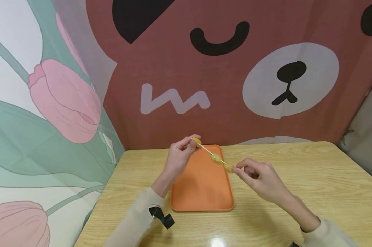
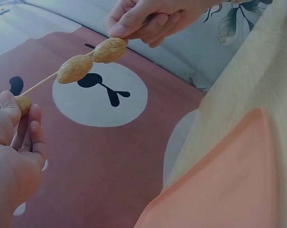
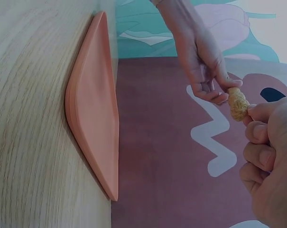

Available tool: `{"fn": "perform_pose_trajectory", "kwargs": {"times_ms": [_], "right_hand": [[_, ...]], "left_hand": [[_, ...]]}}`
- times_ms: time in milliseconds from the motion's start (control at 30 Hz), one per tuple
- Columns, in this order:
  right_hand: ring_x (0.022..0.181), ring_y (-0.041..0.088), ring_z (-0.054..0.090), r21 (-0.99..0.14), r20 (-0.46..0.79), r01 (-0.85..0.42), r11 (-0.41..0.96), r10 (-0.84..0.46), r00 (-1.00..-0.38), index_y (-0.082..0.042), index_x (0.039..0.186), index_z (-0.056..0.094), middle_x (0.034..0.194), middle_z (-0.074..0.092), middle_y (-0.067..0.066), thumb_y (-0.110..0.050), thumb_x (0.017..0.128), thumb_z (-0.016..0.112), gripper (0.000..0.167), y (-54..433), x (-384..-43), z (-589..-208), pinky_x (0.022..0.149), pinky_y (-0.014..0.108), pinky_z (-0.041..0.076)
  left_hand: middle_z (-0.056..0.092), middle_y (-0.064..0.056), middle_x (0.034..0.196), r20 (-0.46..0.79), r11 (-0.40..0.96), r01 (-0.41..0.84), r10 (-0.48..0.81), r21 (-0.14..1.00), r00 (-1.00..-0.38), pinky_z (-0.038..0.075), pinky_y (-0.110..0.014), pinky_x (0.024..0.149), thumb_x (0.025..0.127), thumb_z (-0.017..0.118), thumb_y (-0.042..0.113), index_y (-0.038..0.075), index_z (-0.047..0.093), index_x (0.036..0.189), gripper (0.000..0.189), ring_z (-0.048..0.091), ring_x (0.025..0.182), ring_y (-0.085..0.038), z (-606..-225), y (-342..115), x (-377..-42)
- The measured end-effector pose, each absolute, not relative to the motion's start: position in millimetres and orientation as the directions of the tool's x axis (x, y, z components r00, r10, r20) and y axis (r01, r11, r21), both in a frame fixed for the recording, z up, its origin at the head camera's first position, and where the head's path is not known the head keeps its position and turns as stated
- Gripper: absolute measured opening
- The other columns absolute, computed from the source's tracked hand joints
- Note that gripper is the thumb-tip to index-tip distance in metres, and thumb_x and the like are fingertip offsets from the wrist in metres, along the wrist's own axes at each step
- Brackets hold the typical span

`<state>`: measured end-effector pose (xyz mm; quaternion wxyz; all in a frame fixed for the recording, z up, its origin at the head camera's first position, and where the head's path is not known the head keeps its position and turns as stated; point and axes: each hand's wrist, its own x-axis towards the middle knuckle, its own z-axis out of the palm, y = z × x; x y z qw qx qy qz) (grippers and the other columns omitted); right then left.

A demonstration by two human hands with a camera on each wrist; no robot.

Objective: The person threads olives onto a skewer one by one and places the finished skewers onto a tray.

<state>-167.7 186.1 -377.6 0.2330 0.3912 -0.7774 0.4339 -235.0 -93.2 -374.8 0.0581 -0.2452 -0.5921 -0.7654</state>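
Note:
A thin pale skewer [image 1: 207, 150] runs slantwise between the two hands, with three wrinkled, golden oval pieces on it. At its upper left end, my left hand [image 1: 180, 154] pinches one golden piece [image 1: 196, 141] between thumb and fingers. The middle piece [image 2: 75, 69] sits well along the stick, apart from the left one. Beside it is the right-end piece [image 2: 109, 50], which my right hand [image 1: 264, 180] pinches at its outer tip. The right wrist view shows one piece [image 3: 238, 104] end-on, hiding most of the skewer. An orange tray [image 1: 204, 188] lies below the hands.
The tray rests on a light wood-grain table [image 1: 312, 181]. A printed curtain [image 1: 161, 127] with a bear face hangs behind the table's far edge. Another curtain [image 1: 65, 164] with tulips stands along the left side. A black strap [image 1: 162, 216] hangs at the left sleeve.

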Motion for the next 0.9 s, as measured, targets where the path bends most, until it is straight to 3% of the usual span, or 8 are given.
{"fn": "perform_pose_trajectory", "kwargs": {"times_ms": [133,300,600,900], "right_hand": [[0.049,-0.004,0.03,-0.503,0.701,-0.804,0.317,-0.394,-0.594,-0.026,0.096,0.069,0.06,0.037,-0.022,0.009,0.086,0.076,0.037,186,-167,-379,0.043,0.015,0.028],[0.048,-0.004,0.03,-0.522,0.699,-0.797,0.304,-0.383,-0.604,-0.026,0.096,0.07,0.059,0.037,-0.021,0.009,0.088,0.075,0.037,184,-166,-381,0.042,0.015,0.028],[0.049,-0.004,0.029,-0.539,0.698,-0.792,0.288,-0.373,-0.611,-0.024,0.097,0.07,0.058,0.037,-0.021,0.01,0.088,0.074,0.035,179,-166,-382,0.041,0.015,0.026],[0.048,-0.005,0.029,-0.539,0.695,-0.782,0.312,-0.359,-0.623,-0.025,0.097,0.07,0.058,0.037,-0.021,0.009,0.089,0.074,0.035,179,-167,-386,0.041,0.015,0.026]], "left_hand": [[0.066,-0.014,0.127,0.462,-0.249,0.413,0.186,0.876,-0.867,0.054,-0.044,0.095,0.097,0.065,0.031,-0.003,0.073,0.115,0.04,0.067,0.099,-0.024,-378,-89,-234],[0.066,-0.013,0.125,0.474,-0.238,0.429,0.182,0.871,-0.861,0.053,-0.05,0.095,0.097,0.065,0.029,-0.006,0.074,0.106,0.037,0.067,0.098,-0.026,-380,-85,-233],[0.067,-0.01,0.126,0.456,-0.209,0.417,0.202,0.885,-0.867,0.054,-0.048,0.095,0.099,0.064,0.029,-0.002,0.075,0.111,0.035,0.065,0.1,-0.039,-386,-80,-231],[0.069,-0.012,0.121,0.479,-0.229,0.434,0.203,0.871,-0.854,0.053,-0.054,0.092,0.101,0.064,0.022,-0.004,0.074,0.11,0.03,0.068,0.092,-0.024,-391,-73,-231]]}}
